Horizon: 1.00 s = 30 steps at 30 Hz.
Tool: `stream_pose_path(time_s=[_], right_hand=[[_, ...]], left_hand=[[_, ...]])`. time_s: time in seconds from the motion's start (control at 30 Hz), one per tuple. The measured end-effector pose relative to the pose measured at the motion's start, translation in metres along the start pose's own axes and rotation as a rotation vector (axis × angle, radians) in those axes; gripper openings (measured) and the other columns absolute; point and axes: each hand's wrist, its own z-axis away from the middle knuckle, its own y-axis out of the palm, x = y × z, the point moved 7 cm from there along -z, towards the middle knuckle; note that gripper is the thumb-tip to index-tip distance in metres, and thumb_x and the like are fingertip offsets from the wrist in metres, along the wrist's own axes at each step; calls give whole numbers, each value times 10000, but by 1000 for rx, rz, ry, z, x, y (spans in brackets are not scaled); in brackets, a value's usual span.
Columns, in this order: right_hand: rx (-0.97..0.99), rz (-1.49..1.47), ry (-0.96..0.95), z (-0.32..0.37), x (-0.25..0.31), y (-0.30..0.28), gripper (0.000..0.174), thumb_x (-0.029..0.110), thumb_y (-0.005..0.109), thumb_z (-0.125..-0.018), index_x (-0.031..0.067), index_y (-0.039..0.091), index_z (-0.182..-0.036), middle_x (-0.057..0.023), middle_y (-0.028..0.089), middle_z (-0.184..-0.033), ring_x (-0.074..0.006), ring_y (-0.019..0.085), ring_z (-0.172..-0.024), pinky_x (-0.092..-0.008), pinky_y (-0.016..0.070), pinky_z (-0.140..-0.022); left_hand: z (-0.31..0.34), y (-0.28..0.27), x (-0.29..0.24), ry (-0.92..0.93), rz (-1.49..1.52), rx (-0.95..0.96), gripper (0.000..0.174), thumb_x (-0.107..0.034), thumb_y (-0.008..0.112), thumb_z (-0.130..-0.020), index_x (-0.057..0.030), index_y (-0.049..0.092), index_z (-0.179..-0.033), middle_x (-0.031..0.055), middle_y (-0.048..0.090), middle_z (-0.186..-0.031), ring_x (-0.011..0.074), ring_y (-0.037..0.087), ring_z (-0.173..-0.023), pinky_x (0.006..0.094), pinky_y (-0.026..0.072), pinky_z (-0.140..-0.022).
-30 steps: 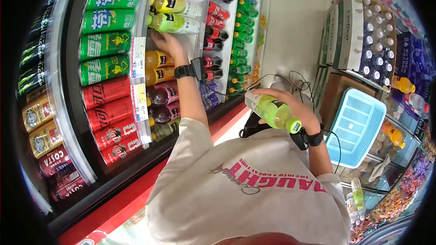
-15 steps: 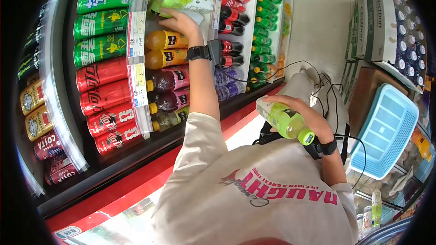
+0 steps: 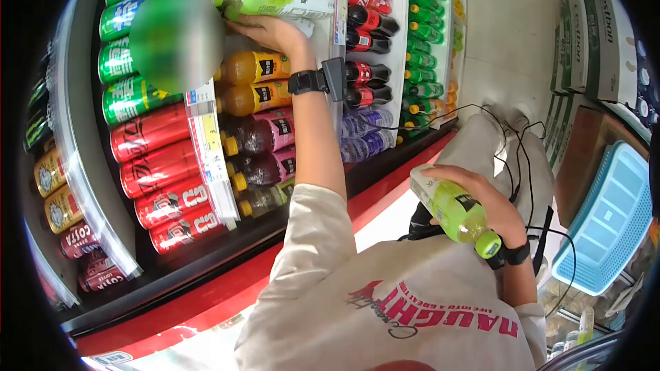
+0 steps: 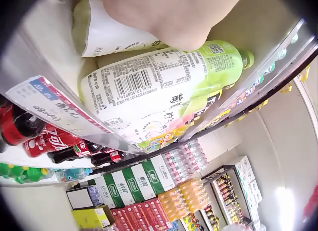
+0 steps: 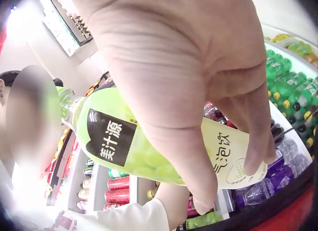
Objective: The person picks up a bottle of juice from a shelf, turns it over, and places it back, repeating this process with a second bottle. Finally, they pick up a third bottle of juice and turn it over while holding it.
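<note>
My left hand reaches into the shelf with its fingers straight, beside a green-and-white grape drink bottle lying on its side. In the left wrist view the same bottle shows its barcode, and a second white-labelled bottle lies partly hidden behind my hand. Orange drink bottles lie on the other side of the hand. My right hand holds another green bottle near my body, cap toward me. Its fingers and thumb wrap round the label in the right wrist view.
Green and red cans stand in rows behind price tags. Cola bottles line the neighbouring shelf. A light-blue basket and cartons stand on the right. Black cables hang around my legs.
The head view has shifted, so my right hand and its bottle appear further right and lower. My left hand has shifted within the shelf gap, its fingers now close along the grape bottle.
</note>
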Motion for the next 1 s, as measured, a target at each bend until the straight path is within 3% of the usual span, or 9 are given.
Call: stream_pose_path(time_s=[0.13,0.27,0.43,0.53,0.63,0.73,0.87,0.93,1.0], right_hand=[[-52,34,-10,-9,-4,-10,732,150,809,-705,49,580,-1393,-210,645,-1314,-357,645,-1181,-397,497,-1017],[-155,-114,64,-9,-3,-20,700,28,797,-736,45,585,-1403,-177,633,-1355,-281,634,-1189,-381,543,-999],[-172,-246,196,-23,-15,-31,662,-142,736,-777,48,593,-1395,-160,578,-1415,-245,614,-1192,-381,597,-944],[-161,-319,211,-28,-27,-32,682,-114,756,-769,60,585,-1406,-157,570,-1421,-251,620,-1178,-388,603,-944],[-137,-291,195,-37,-26,-30,700,-89,776,-759,67,579,-1413,-159,573,-1421,-255,622,-1179,-394,604,-946],[-116,-100,131,-47,-24,-29,711,-87,783,-751,66,576,-1414,-167,579,-1419,-259,623,-1187,-401,605,-943],[-121,-202,230,-55,-22,-29,741,-105,797,-727,66,577,-1414,-164,585,-1417,-258,622,-1193,-398,605,-937],[-96,-118,219,-57,-28,-30,751,-125,794,-721,64,577,-1415,-159,586,-1415,-252,621,-1192,-392,607,-931],[-125,-258,281,-60,-24,-30,752,-153,781,-722,63,579,-1413,-152,589,-1410,-250,617,-1192,-382,606,-931]], left_hand=[[-8,2,14,106,8,20,694,-306,520,-1073,-9,198,-1611,266,321,-1626,363,407,-1463,428,345,-1185],[7,0,11,-81,92,60,608,-302,492,-1084,82,288,-1509,300,410,-1511,350,487,-1343,427,409,-1123],[7,-2,17,-43,64,-49,622,-400,406,-1114,77,297,-1499,304,383,-1526,347,493,-1334,426,432,-1107],[21,8,4,-186,220,-78,649,-453,368,-1118,45,289,-1525,271,356,-1566,335,472,-1352,438,405,-1136],[3,5,24,-115,177,-22,656,-457,371,-1117,25,262,-1549,253,351,-1577,313,467,-1353,441,398,-1143],[4,9,29,-126,217,-68,656,-379,454,-1102,18,214,-1566,238,364,-1570,287,457,-1368,431,393,-1146],[-2,9,36,-190,350,-65,699,-181,584,-1045,13,180,-1582,218,357,-1581,264,459,-1367,418,395,-1144],[-9,1,60,-136,227,-56,668,-144,603,-1029,26,227,-1554,213,417,-1525,254,515,-1290,414,450,-1088],[-11,-1,66,-108,210,-35,629,-104,618,-1012,37,284,-1525,207,465,-1479,244,548,-1243,406,479,-1055]])
